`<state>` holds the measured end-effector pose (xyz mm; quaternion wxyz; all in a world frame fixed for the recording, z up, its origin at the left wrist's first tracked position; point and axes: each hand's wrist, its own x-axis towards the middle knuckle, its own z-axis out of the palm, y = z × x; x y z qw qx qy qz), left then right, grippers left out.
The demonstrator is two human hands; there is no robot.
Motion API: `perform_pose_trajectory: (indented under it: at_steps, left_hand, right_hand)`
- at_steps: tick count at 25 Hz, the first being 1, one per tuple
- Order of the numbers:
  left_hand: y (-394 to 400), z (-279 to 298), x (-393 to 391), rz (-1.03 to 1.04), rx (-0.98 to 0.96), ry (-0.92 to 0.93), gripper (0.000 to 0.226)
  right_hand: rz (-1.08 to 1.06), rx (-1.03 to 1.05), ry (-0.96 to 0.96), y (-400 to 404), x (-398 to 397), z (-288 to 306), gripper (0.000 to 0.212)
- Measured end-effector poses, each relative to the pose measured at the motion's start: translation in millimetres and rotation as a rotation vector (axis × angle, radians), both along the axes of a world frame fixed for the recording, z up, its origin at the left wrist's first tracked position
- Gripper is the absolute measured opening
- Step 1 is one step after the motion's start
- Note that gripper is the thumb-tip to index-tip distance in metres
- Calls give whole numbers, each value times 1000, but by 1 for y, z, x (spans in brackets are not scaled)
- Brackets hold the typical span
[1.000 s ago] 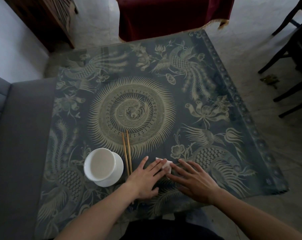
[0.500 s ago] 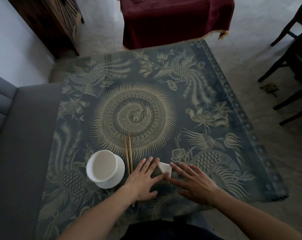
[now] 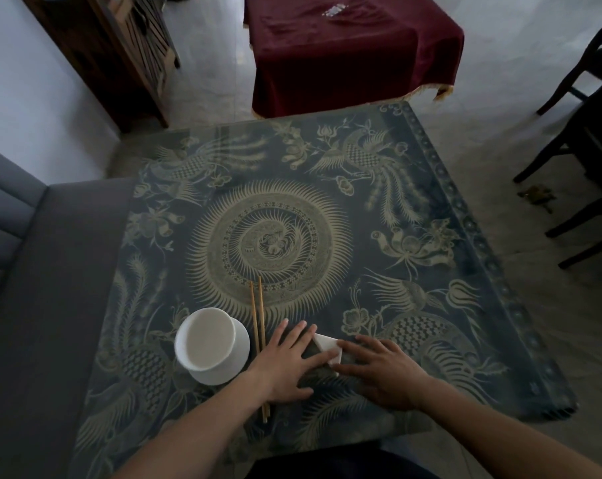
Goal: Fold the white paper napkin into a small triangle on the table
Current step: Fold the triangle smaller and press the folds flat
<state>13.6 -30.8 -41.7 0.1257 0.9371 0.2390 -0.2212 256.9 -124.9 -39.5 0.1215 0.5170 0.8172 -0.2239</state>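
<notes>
Your left hand [image 3: 285,363] is lying flat near the front edge of the table [image 3: 520,305], fingers straight and slightly spread, fingertips touching the left edge of the white paper napkin [image 3: 327,345]. Your right hand [image 3: 384,371] is lying flat just beside it, fingers straight and spread, fingertips pressing on the napkin's right side. The napkin is sitting folded small between the two hands, flat on the table, showing a triangular white patch; the rest is hidden under your fingers. The chopsticks [image 3: 258,326] are lying side by side just left of your left hand, partly passing under it. The white bowl [image 3: 209,340] is sitting on a white saucer [image 3: 239,361] left of the chopsticks. Beyond the table, a maroon cloth [image 3: 354,53] is covering another piece of furniture. Dark chairs [image 3: 583,133] are standing far right.
</notes>
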Motion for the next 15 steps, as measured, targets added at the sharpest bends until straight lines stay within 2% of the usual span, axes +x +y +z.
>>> perform_pose_trajectory:
  at_steps: [2,6,8,12,15]
  left_hand:
    - [4,3,8,112,-15,-90,82]
    - [11,4,33,475,-33,-257,52]
    - [14,0,42,582,-67,-262,43]
    - [19,-4,44,644,-168,-225,39]
    - [23,-5,43,600,-172,-206,39]
  right_hand:
    - [-143,3,77,8,-6,4,51]
    - [-505,68,212,24,-30,3,35]
    - [-561,109,199,29,-38,-3,30]
    - [-568,126,164,29,-45,-11,36]
    - [-606,108,146,29,-47,-13,44]
